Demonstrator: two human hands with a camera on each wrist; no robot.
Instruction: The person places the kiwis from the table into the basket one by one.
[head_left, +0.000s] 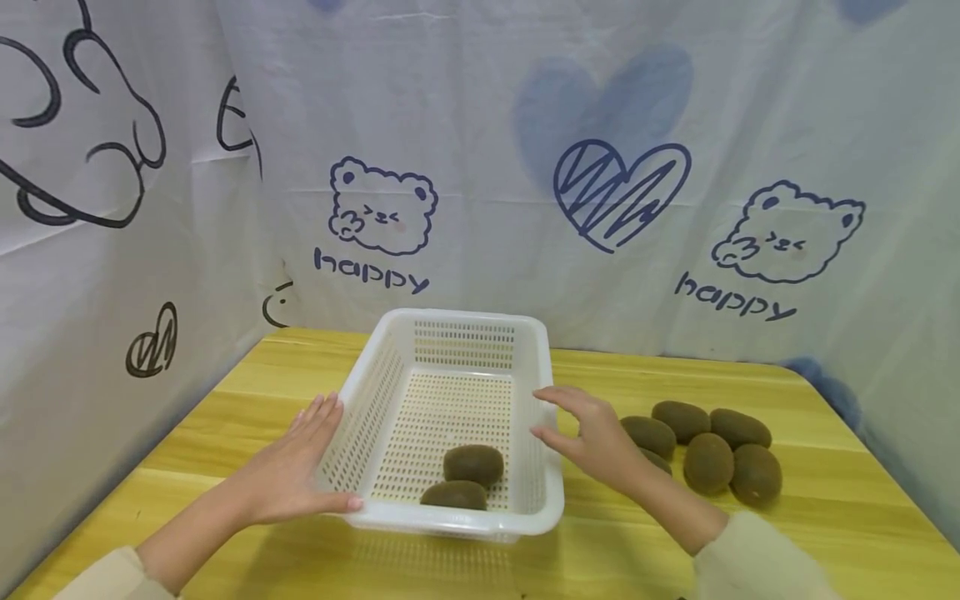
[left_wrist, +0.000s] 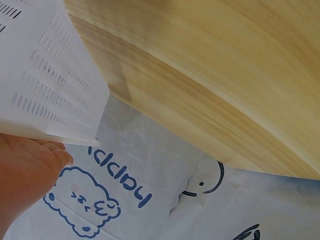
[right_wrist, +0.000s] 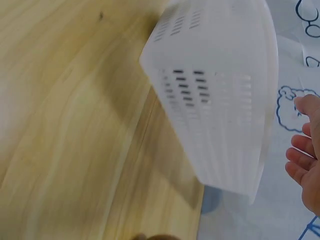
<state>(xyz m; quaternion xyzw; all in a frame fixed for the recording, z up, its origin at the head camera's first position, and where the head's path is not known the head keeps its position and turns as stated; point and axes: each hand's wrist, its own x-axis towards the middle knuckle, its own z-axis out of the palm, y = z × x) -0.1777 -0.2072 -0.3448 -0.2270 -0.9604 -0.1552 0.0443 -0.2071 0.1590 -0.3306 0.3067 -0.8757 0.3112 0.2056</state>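
Observation:
A white plastic basket (head_left: 517, 521) with slotted walls stands on the table in the head view. Two brown kiwis lie inside near its front wall: one kiwi (head_left: 474, 464) behind the other kiwi (head_left: 454, 495). My left hand (head_left: 288, 471) rests at the basket's front left corner, fingers straight along the left rim and thumb stretched out to the front rim. In the left wrist view its fingers (left_wrist: 50, 150) lie right at the rim. My right hand (head_left: 592, 433) is held by the right rim with thumb and forefinger apart, gripping nothing; the right wrist view shows it beside the basket wall.
Several kiwis (head_left: 708, 463) are grouped on the yellow wood-grain table (head_left: 637, 550) right of the basket, some partly hidden behind my right hand and forearm. A white printed curtain (head_left: 480, 100) hangs along the table's back edge and left side.

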